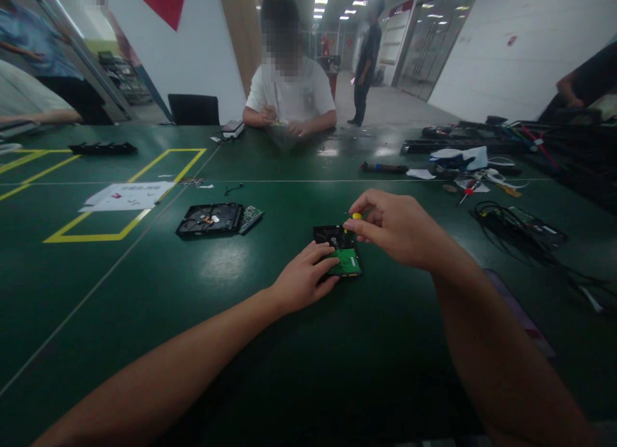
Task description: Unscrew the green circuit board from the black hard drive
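A hard drive [346, 262] lies on the green tabletop with its green circuit board facing up and a black metal part behind it. My left hand [308, 275] holds its left side, fingers spread over the top and thumb along the near edge. Above the drive's far right corner, my right hand [393, 225] pinches a small screwdriver [357, 216] by its yellow handle. The screwdriver points down at the drive. Whether its tip touches a screw is too small to tell.
To the left lie another hard drive [211, 219] and a loose circuit board [251, 219]. White papers [123, 196] rest across yellow tape. Black cables [501, 232], a dark screwdriver-like tool [384, 168] and mixed parts fill the right. A person [294, 90] sits opposite.
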### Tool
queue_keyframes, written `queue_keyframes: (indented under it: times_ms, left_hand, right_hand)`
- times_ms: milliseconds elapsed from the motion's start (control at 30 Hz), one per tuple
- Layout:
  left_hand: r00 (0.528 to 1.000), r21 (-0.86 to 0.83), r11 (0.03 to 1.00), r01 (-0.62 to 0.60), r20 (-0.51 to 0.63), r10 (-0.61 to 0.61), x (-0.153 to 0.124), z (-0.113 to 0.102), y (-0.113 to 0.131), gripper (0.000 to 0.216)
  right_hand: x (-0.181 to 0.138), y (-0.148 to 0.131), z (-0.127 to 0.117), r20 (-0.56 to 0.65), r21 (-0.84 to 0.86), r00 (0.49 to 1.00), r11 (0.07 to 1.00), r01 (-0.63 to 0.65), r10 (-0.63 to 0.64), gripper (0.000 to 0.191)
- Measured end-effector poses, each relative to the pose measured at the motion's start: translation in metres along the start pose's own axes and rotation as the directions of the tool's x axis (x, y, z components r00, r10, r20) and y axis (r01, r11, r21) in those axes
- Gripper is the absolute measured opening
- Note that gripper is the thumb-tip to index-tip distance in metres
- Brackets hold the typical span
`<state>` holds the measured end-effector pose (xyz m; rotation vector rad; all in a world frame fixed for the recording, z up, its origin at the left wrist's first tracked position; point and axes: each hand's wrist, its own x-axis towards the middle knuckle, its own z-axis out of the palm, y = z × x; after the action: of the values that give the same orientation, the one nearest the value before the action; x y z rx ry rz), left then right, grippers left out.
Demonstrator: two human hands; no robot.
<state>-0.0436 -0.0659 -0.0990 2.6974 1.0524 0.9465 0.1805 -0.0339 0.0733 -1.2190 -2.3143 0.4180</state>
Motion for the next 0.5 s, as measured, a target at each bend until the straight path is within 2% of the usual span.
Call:
queue_keyframes:
  times_ms: [100,200,500]
  left_hand:
    - [1.000,-0.007,1.000,-0.005,0.000,0.005,0.0000,-0.0001,0.0000,0.036]
    - [1.000,-0.014,1.000,0.000,-0.007,0.000,-0.0001,0.0001,0.0000,0.036]
    - [1.000,-0.010,1.000,-0.005,-0.012,0.005,0.0001,0.0017,-0.0013,0.036]
  right_hand:
    - [-0.0004,0.0007,-0.0003,0.013,0.006,1.000,1.000,0.012,-0.012,0.011]
    - [-0.0002,0.0012,-0.0001,0.030,-0.008,0.999,0.999,0.041,-0.041,0.016]
    - [0.0034,0.0003,-0.0003,0.006,-0.043,0.997,0.997,0.071,-0.071,0.018]
